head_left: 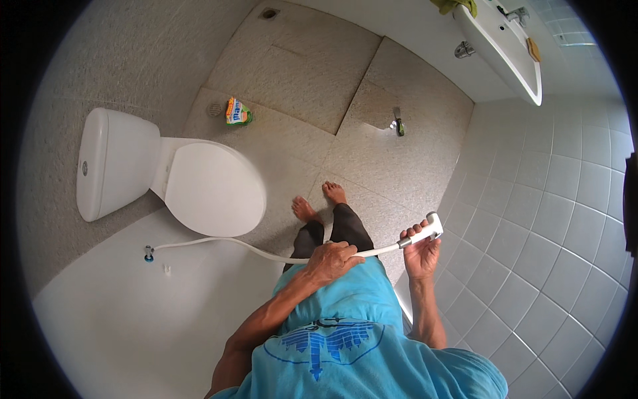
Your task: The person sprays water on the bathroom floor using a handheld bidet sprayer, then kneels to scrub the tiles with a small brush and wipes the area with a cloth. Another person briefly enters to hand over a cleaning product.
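In my right hand (421, 257) is a white bidet sprayer (424, 230), its head tilted up to the right and my fingers closed round its handle. My left hand (330, 262) is closed over the sprayer's white hose (267, 253), in front of my waist. From there the hose sags left to a small metal valve (149, 252) on the white wall, passing just below the toilet's closed lid (214, 189).
The toilet tank (119, 164) stands at the left wall. A colourful package (238, 112) sits by a floor drain (214, 110). A green-handled tool (399, 126) lies on the floor ahead. A washbasin (500, 50) juts out at the upper right; tiled wall (525, 219) rises on my right.
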`<state>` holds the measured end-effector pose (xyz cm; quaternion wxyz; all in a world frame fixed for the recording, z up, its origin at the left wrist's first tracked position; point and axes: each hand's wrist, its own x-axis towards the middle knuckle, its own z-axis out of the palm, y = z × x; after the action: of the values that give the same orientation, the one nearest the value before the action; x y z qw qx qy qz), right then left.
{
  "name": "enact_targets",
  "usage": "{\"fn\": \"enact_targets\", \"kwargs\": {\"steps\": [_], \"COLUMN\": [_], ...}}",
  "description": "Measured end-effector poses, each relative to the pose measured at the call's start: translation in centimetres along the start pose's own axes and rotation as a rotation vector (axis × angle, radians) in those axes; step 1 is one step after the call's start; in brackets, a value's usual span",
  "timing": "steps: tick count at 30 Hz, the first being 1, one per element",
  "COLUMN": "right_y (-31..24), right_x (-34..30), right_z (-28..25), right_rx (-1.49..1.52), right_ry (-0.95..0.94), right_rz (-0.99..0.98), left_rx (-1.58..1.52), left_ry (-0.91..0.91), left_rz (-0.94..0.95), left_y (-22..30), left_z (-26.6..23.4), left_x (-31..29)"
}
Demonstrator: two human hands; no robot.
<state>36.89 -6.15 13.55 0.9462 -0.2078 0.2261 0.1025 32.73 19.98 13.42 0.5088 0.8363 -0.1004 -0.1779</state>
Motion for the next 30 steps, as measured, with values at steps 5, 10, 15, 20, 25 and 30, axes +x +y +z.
{"fn": "enact_targets", "kwargs": {"steps": [5,10,15,20,25,30], "right_y": [0.4,0.5,0.6,0.9,1.1,1.2], "right_x": [-1.0,-1.7,-2.4,-2.6,-2.1,-1.4], "right_z": [-2.4,-2.7,-2.5,-2.4,-1.3,0.6], "right_rx": [0.015,-0.004,-0.018,-0.027,-0.026,-0.140], "right_ry": [0.012,0.041,0.060,0.075,0.010,-0.031], "right_rz": [-0.010,-0.047,-0.121,-0.142,-0.125,-0.123], "left_rx": [-0.047,-0.084,-0.078,-0.096,-0.096,-0.106], "left_ry": [-0.063,-0.097,-0.089,-0.081,-0.071,-0.052], "left_rz": [-0.024,-0.025,-0.024,-0.026,-0.022,-0.043], "left_y": [-0.4,-0.6,-1.3,-1.8,-2.0,-2.4], "left_z": [0.7,1.0,1.5,1.7,1.7,1.1], "left_x": [-0.7,-0.5,0.0,0.2,0.2,-0.2]}}
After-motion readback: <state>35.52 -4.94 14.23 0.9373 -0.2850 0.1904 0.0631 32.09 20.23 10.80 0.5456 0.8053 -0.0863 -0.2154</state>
